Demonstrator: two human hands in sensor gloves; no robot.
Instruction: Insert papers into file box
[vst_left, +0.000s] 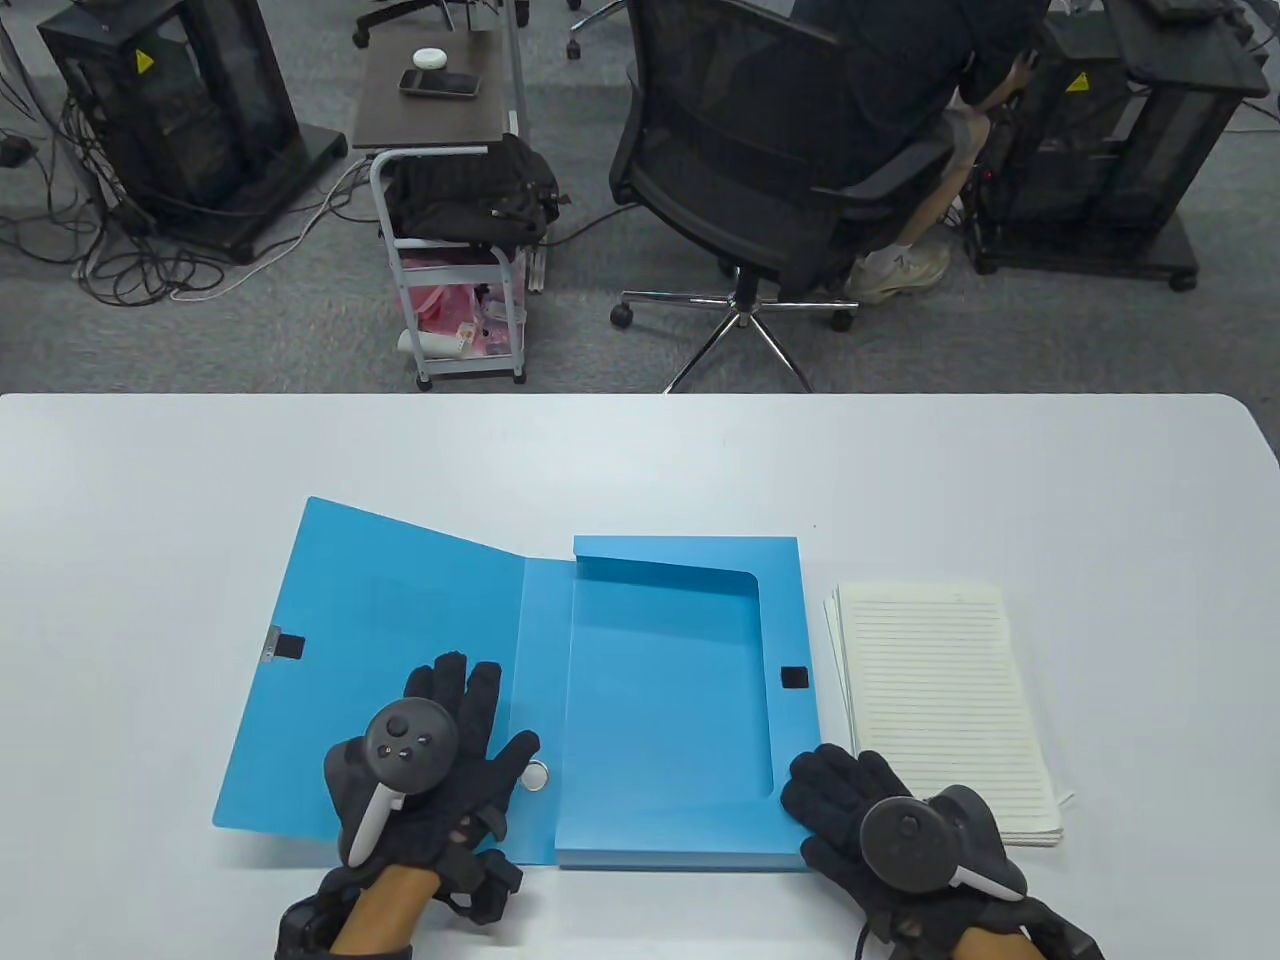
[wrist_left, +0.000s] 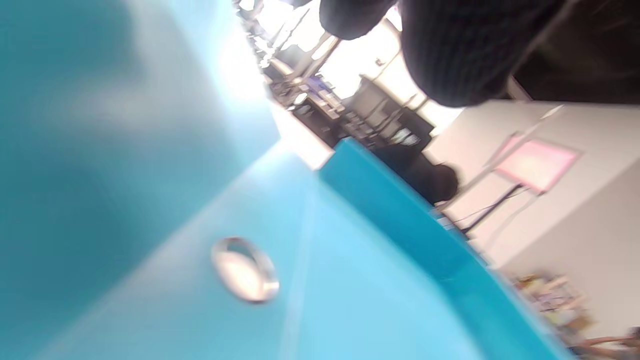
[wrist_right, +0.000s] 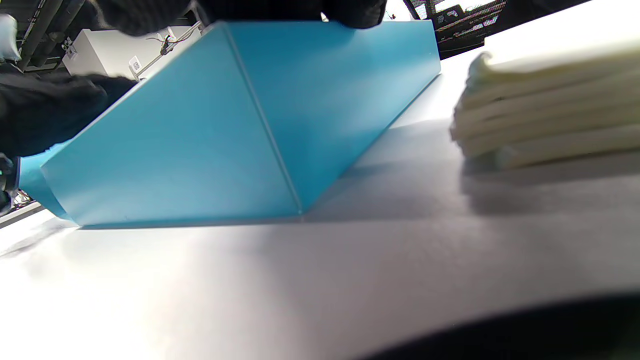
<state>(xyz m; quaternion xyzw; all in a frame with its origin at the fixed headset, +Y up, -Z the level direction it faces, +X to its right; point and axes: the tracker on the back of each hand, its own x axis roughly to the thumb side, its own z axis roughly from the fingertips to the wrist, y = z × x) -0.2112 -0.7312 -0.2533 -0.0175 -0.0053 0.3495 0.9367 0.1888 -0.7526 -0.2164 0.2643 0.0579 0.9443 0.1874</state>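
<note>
A blue file box (vst_left: 665, 700) lies open on the white table (vst_left: 640, 460), its lid (vst_left: 370, 650) folded out flat to the left. My left hand (vst_left: 455, 745) rests flat on the lid, fingers spread, beside the metal finger ring (vst_left: 537, 775) in the spine; the ring also shows in the left wrist view (wrist_left: 245, 270). My right hand (vst_left: 850, 800) rests on the box's near right corner, its fingers on the top edge in the right wrist view (wrist_right: 350, 12). A stack of lined papers (vst_left: 940, 705) lies just right of the box, also in the right wrist view (wrist_right: 550, 105).
Beyond the table's far edge stand an office chair (vst_left: 770, 190) with a seated person, a small cart (vst_left: 455, 200) and equipment racks (vst_left: 170, 110). Bare table surrounds the box on all sides.
</note>
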